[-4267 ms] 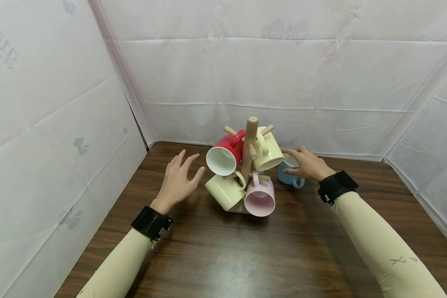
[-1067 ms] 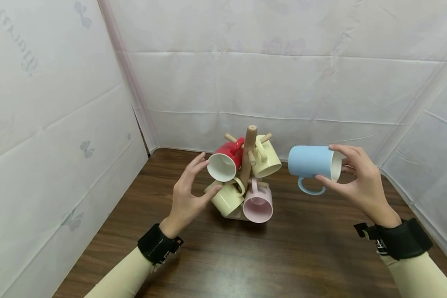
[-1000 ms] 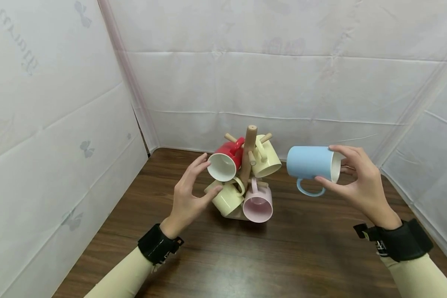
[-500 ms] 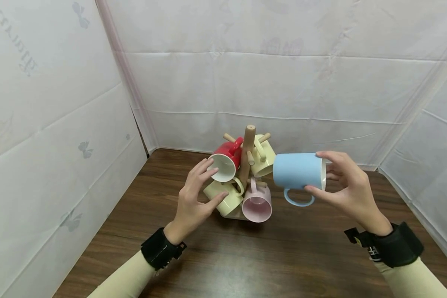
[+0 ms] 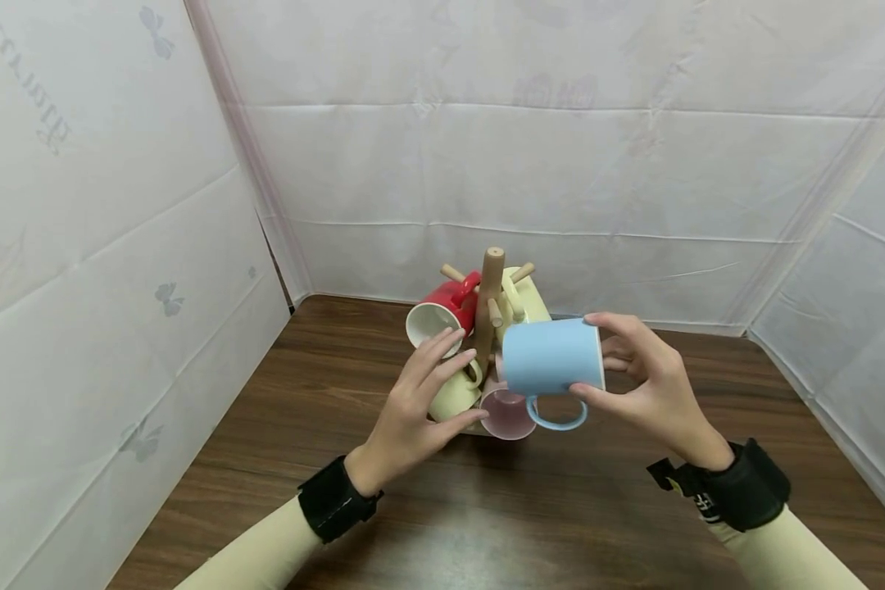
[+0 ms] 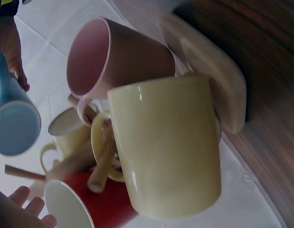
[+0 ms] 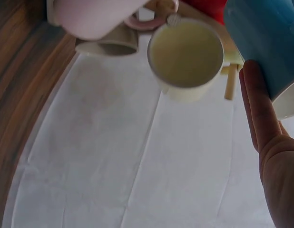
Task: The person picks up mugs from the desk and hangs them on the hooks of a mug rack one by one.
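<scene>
My right hand (image 5: 656,381) pinches a light blue mug (image 5: 549,356) by its rim, thumb below and fingers above. The mug lies sideways in the air, handle down, its base toward the wooden mug tree (image 5: 492,270). It overlaps the pink mug (image 5: 507,416) and the upper cream mug (image 5: 533,301) in the head view. Fingers spread, my left hand (image 5: 413,410) hovers in front of the red mug (image 5: 450,295) and the lower cream mug (image 5: 453,397), holding nothing. In the left wrist view the lower cream mug (image 6: 166,147) hangs by its handle on a peg.
A bare front peg (image 5: 495,313) sticks out of the post toward me. The tree stands on a dark wood table (image 5: 531,508), near its back edge. White sheeting (image 5: 428,164) closes off the back and both sides.
The right hand has lifted the blue mug off the table, turned it sideways and brought it left to the tree. The left hand has shifted right, in front of the left-side mugs.
</scene>
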{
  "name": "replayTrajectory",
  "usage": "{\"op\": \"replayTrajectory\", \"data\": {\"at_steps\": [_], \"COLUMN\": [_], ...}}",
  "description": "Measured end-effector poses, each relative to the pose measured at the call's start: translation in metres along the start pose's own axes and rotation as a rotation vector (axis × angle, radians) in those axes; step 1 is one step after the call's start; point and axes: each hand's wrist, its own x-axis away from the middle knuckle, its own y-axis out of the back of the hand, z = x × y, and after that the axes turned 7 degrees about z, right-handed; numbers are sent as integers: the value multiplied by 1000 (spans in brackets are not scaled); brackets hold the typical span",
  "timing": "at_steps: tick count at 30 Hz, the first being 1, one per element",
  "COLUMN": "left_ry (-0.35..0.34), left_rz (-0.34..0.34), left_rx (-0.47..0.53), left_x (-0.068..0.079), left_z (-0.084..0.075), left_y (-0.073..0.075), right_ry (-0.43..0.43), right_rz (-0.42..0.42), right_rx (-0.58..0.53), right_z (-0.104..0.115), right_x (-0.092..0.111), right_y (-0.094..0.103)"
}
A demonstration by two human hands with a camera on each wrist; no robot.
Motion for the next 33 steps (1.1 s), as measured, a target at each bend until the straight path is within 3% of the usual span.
{"op": "replayTrajectory", "data": {"at_steps": [11, 20, 33], "left_ry": [14, 58, 50], "left_rz": [106, 149, 152], "left_rx": [18, 64, 70], "left_x": [13, 18, 24], "left_z": [9, 9, 14], "left_y": [-24, -27, -29], "right_ry": [-38, -59, -142], "right_rz": [52, 73, 102], "right_rx": [-89, -165, -171], "right_z": [0, 0, -5], "right_x": [0, 1, 6], "right_y": [-22, -33, -37]}}
